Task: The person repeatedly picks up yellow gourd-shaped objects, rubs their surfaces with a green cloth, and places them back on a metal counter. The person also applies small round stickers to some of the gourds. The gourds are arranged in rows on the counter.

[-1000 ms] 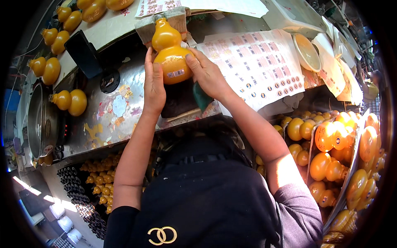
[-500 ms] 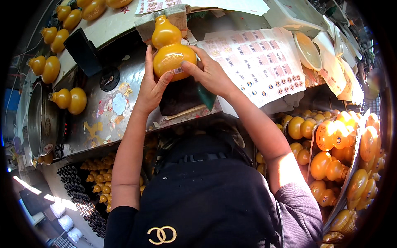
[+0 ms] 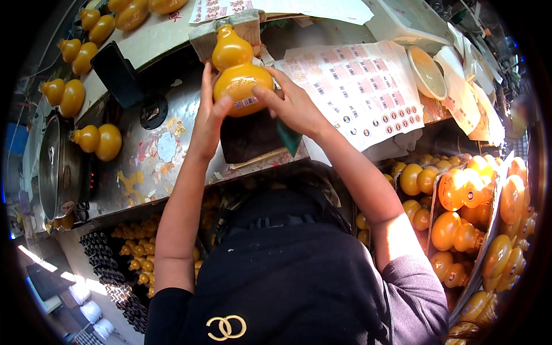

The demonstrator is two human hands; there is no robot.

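A glossy amber gourd-shaped bottle point(image 3: 236, 72) leans with its neck away from me against a folded grey cloth point(image 3: 202, 43). My left hand point(image 3: 210, 118) grips its left side, the thumb slightly blurred near the lower bulge. Around the right side wraps my right hand point(image 3: 293, 106), its thumb pressing on the front of the bulge. A small white barcode sticker point(image 3: 246, 102) lies low on that bulge, between the thumbs. Just below the bottle is a dark pad point(image 3: 247, 141), with a green piece point(image 3: 288, 138) at its right under my right hand.
Sheets of printed stickers point(image 3: 362, 86) lie to the right, beside a pale bowl point(image 3: 428, 72). A dark phone-like slab point(image 3: 117, 72) stands at left, near a metal pan point(image 3: 57, 167) and another gourd bottle point(image 3: 106, 142). Crates of amber bottles point(image 3: 454, 190) sit at lower right.
My left thumb has lifted from the sticker's left end and shifted up and left, showing more of the sticker. My right hand and the bottle have barely moved.
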